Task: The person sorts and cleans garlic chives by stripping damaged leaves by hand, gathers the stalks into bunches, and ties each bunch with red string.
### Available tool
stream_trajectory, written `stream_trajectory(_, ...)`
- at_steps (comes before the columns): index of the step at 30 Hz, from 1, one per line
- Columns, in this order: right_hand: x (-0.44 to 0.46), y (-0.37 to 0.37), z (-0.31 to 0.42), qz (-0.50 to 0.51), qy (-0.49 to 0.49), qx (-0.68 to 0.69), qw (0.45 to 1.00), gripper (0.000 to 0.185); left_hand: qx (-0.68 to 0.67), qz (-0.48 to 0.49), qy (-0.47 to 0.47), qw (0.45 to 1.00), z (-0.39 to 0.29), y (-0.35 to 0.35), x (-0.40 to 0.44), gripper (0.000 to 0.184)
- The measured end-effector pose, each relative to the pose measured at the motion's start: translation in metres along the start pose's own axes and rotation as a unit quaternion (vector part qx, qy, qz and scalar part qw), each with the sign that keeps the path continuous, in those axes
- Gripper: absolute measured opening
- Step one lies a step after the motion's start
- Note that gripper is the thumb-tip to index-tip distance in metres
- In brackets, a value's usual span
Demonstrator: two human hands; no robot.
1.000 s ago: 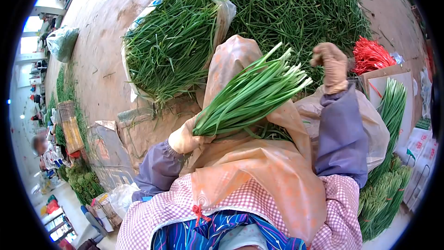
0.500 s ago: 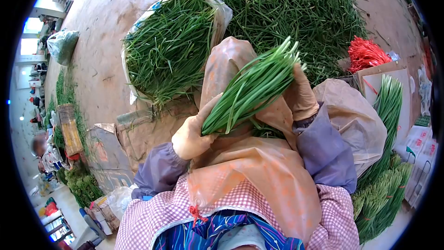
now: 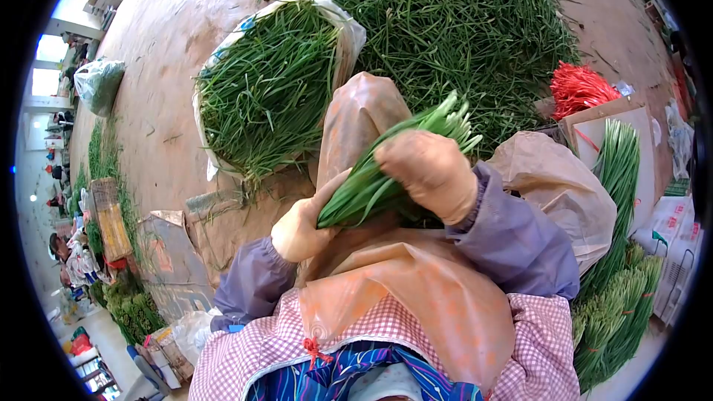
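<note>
A bunch of garlic chives (image 3: 355, 194) lies slantwise over my lap, its pale cut ends at the upper right. My gloved left hand (image 3: 301, 229) is closed round the leafy lower end. Across the upper stalks lies my gloved right hand (image 3: 427, 174), its back turned up; motion smears it and its fingertips are hidden. Beneath the bunch, a translucent plastic apron (image 3: 416, 275) covers my knees.
Ahead is a big heap of loose chives (image 3: 445, 22), beside a full plastic sack of chives (image 3: 267, 89). Red ties (image 3: 581, 90) lie at the right, near a cardboard box (image 3: 620, 148). Tied bundles (image 3: 620, 319) lie at my right side. A clear bag (image 3: 99, 87) stands far left.
My right hand has moved left and down from the cut ends to lie over the middle of the bunch. The cut ends sit lower; my left hand keeps its hold.
</note>
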State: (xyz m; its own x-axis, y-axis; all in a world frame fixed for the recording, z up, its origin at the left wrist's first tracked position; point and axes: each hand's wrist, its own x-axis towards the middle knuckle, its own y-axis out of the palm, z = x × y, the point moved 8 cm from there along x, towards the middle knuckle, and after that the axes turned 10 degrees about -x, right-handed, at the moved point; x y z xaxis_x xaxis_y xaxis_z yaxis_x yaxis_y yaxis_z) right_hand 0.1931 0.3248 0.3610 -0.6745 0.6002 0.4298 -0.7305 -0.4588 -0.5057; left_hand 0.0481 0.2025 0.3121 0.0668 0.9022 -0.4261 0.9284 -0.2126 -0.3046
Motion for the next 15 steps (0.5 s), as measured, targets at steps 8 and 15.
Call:
stream_trajectory(8,-0.035,-0.123,-0.118,-0.293,0.272,0.469,0.787,0.019,0.009,-0.012,0.072,0.997,0.006,0.003,-0.002,0.085)
stream_trajectory(15,-0.114,-0.167,-0.174,-0.270,0.324,-0.021,0.907,0.041,-0.014,-0.039,0.074,0.996,0.011,0.005,-0.005,0.085)
